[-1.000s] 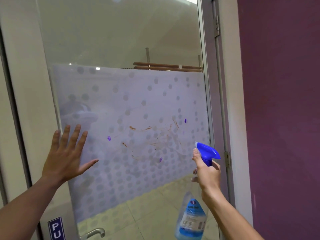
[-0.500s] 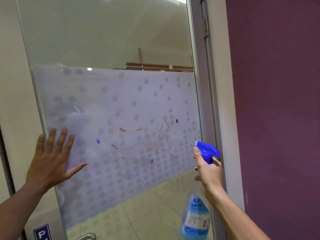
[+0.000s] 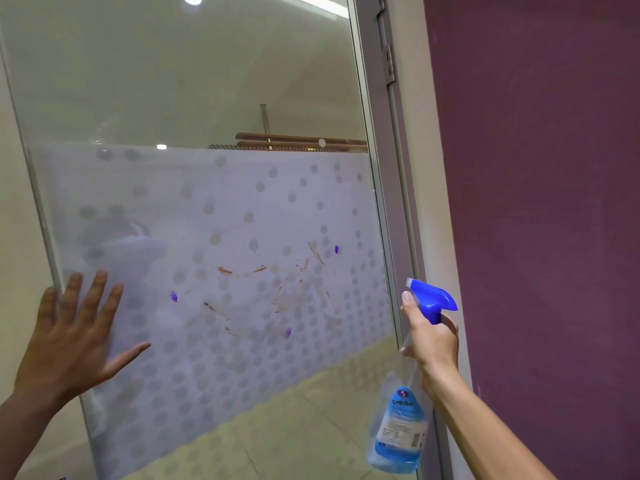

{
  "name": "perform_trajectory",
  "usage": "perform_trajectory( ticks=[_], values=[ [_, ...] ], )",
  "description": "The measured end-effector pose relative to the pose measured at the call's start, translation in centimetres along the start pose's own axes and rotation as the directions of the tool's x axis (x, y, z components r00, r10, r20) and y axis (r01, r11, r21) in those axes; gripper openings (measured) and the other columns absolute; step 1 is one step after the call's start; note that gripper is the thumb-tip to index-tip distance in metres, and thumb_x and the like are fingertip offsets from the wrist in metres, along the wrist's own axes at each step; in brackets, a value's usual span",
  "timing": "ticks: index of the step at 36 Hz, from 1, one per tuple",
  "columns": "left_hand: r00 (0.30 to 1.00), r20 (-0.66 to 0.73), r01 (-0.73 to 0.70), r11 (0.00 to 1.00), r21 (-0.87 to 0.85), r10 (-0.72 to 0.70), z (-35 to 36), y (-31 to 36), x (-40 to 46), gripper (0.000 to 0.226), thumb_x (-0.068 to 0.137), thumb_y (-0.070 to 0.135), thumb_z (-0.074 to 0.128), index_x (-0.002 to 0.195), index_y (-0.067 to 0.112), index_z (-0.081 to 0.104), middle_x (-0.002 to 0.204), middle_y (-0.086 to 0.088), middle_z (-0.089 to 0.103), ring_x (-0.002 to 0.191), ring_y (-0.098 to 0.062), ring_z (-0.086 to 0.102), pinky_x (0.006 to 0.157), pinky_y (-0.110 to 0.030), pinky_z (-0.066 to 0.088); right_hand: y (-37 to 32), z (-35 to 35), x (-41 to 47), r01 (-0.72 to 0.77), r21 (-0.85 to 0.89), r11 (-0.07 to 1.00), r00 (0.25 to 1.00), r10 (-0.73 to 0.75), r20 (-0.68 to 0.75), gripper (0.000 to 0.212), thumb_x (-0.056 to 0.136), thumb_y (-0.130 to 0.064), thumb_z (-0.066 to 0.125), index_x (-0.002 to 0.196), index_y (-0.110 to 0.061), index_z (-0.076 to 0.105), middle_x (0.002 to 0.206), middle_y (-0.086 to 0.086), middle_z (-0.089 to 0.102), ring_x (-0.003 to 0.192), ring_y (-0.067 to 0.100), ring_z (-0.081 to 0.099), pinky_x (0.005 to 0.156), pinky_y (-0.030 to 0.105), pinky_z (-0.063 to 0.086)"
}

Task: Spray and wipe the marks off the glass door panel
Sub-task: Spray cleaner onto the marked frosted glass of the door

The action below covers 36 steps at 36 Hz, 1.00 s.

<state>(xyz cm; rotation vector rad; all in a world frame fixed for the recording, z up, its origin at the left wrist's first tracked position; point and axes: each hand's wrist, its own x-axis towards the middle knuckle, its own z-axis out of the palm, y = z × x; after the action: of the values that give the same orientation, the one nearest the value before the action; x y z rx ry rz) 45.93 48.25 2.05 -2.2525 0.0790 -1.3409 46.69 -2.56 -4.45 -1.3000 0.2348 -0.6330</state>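
Right hand (image 3: 431, 341) gripping spray bottle (image 3: 398, 427), nozzle still aiming at brown and purple marks (image 3: 277, 289) mid-panel on glass door (image 3: 207, 98); left hand (image 3: 72, 341) spread flat, bracing; marks remaining unwiped.

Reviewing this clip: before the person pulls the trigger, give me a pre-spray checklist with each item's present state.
1. Spray bottle gripped: ok, right hand is wrapped around the neck below the blue trigger head.
2. Nozzle facing the glass door panel: ok, it points left toward the frosted band.
3. Marks located: ok, brown smears and purple dots sit mid-panel.
4. Door steadied: ok, left hand is spread flat at the panel's left edge.
5. Left hand clear of the marks: ok, it is off to their left.
6. Wiping cloth ready: cannot tell, none in view.
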Motion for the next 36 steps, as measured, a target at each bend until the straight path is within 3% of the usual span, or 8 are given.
perform_trajectory(
  ticks=[7,13,20,23,28,30,32,36],
  values=[
    [0.999,-0.047,-0.023,0.999,-0.034,0.021,0.5,-0.2,0.1,0.113,0.069,0.069,0.058,0.150,-0.007,0.036,0.165,-0.027,0.020,0.152,-0.053,0.012,0.116,-0.075,0.017,0.0,-0.4,0.9,0.020,0.000,1.000,1.000,-0.020,-0.013,0.047,0.085,-0.055,0.071,0.099,-0.010,0.069,0.089,0.015,0.062,0.060,0.023,0.062,0.036,0.012,0.040],
    [0.999,-0.040,-0.019,0.999,-0.032,0.018,0.6,-0.2,0.1,0.113,0.069,0.069,0.058,0.150,-0.007,0.037,0.165,-0.027,0.019,0.152,-0.053,0.011,0.116,-0.075,0.017,-0.2,-0.2,0.6,0.004,-0.062,0.998,0.999,-0.007,-0.049,0.053,0.084,-0.050,0.070,0.093,0.002,0.065,0.087,0.024,0.070,0.031,0.007,0.053,0.053,0.028,0.039],
    [0.999,-0.048,0.000,0.999,-0.049,-0.002,0.8,-0.1,0.1,0.112,0.068,0.069,0.059,0.148,-0.007,0.040,0.165,-0.026,0.021,0.153,-0.051,0.012,0.116,-0.074,0.019,0.0,-0.1,-0.2,-0.007,-0.002,1.000,1.000,0.007,-0.004,0.028,0.086,-0.029,0.073,0.087,-0.004,0.060,0.076,0.019,0.058,0.056,0.028,0.055,0.048,0.024,0.042],
    [0.999,-0.047,-0.001,0.999,-0.032,0.000,0.4,0.0,0.1,0.111,0.069,0.071,0.056,0.148,-0.006,0.042,0.165,-0.025,0.022,0.153,-0.051,0.013,0.117,-0.073,0.017,0.4,0.2,-1.1,0.006,0.014,1.000,0.997,-0.007,0.078,0.024,0.086,-0.021,0.075,0.076,-0.011,0.055,0.071,0.007,0.045,0.059,0.026,0.046,0.048,0.028,0.048],
    [0.999,-0.040,0.003,1.000,-0.012,-0.004,0.2,0.1,-0.1,0.112,0.070,0.073,0.053,0.150,-0.004,0.038,0.166,-0.023,0.020,0.154,-0.049,0.012,0.118,-0.072,0.016,1.9,0.8,-3.1,0.038,-0.074,0.997,0.991,-0.028,0.130,0.021,0.083,-0.025,0.077,0.088,-0.010,0.062,0.073,0.003,0.054,0.056,0.021,0.052,0.049,0.032,0.051],
    [0.999,-0.035,-0.002,1.000,0.005,0.002,0.2,0.0,-0.1,0.112,0.073,0.076,0.050,0.152,-0.003,0.037,0.166,-0.023,0.019,0.154,-0.049,0.013,0.117,-0.072,0.017,2.6,1.2,-4.2,0.077,-0.121,0.990,0.990,-0.061,0.127,0.014,0.082,-0.022,0.075,0.081,-0.021,0.061,0.069,0.002,0.052,0.055,0.022,0.051,0.047,0.031,0.051],
    [1.000,-0.027,-0.014,0.999,0.031,0.015,0.1,-0.1,-0.1,0.111,0.079,0.080,0.041,0.153,-0.003,0.035,0.166,-0.024,0.018,0.153,-0.050,0.014,0.118,-0.072,0.018,3.6,1.6,-5.1,0.091,-0.176,0.980,0.989,-0.069,0.127,0.018,0.078,-0.022,0.073,0.073,-0.027,0.057,0.064,-0.001,0.049,0.055,0.021,0.050,0.057,0.040,0.058],
    [0.999,-0.023,-0.023,0.999,0.034,0.024,0.0,-0.2,-0.1,0.112,0.081,0.081,0.036,0.153,-0.004,0.032,0.167,-0.025,0.015,0.153,-0.050,0.012,0.118,-0.072,0.017,4.6,2.4,-6.8,0.052,-0.220,0.974,0.985,-0.015,0.170,0.026,0.070,-0.031,0.070,0.073,-0.010,0.056,0.075,0.005,0.056,0.058,0.023,0.055,0.066,0.049,0.058]
  ],
)
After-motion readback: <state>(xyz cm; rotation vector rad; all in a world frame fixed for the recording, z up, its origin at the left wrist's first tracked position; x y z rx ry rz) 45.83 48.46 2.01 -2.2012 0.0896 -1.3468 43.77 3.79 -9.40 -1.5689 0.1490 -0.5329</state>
